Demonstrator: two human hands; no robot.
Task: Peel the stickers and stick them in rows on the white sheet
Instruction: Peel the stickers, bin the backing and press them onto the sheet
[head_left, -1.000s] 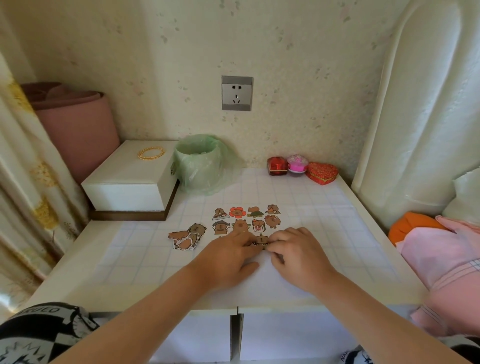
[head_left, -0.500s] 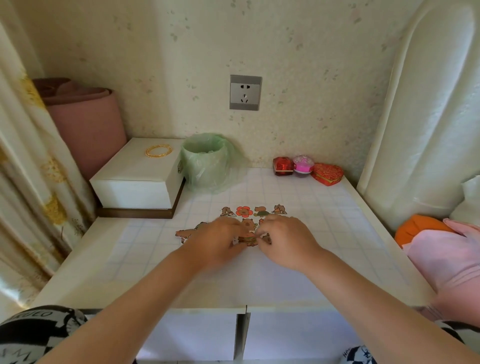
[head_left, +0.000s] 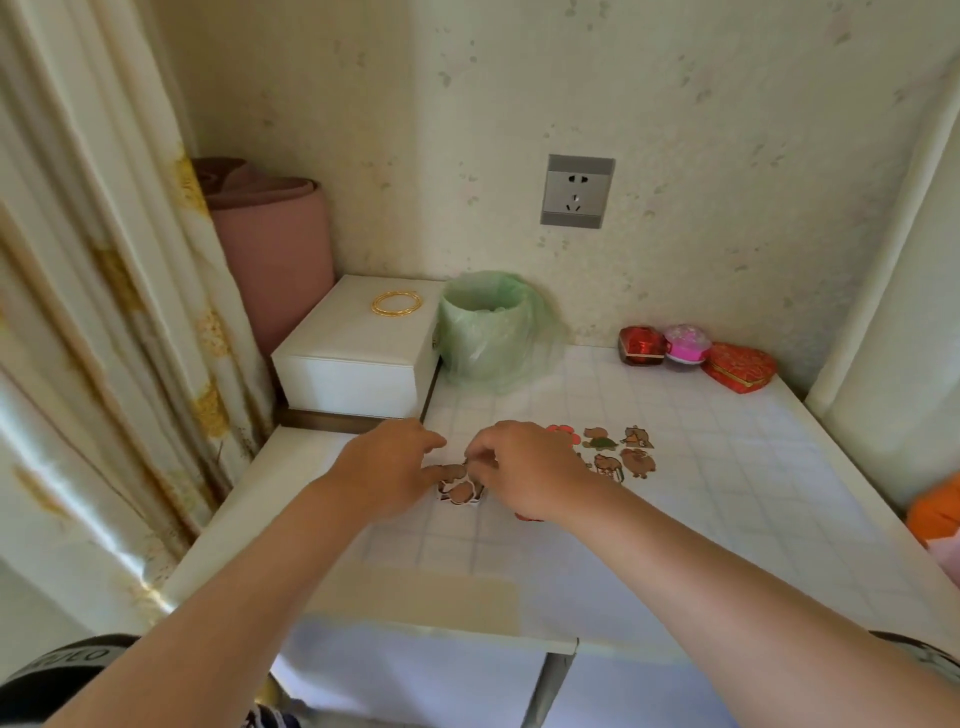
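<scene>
A white gridded sheet (head_left: 727, 467) lies on the table. Two rows of brown animal stickers (head_left: 618, 452) are stuck on it, partly hidden by my right hand (head_left: 524, 467). A small pile of loose stickers (head_left: 460, 491) lies on the sheet's left part. My left hand (head_left: 389, 467) reaches in from the left, its fingertips resting on the top sticker of the pile. The curled fingers of my right hand pinch at that same sticker from the right. A red bit of sticker (head_left: 527, 516) shows under my right wrist.
A green-bagged bin (head_left: 485, 327) stands behind the sheet, beside a white box (head_left: 358, 353) carrying gold bangles (head_left: 397, 303). Red and pink small boxes (head_left: 691, 353) line the back right. A curtain (head_left: 104, 338) hangs at the left; a pink roll (head_left: 275, 244) leans in the corner.
Both hands have moved left, away from the stuck rows and onto the loose sticker pile. The view has turned left and down.
</scene>
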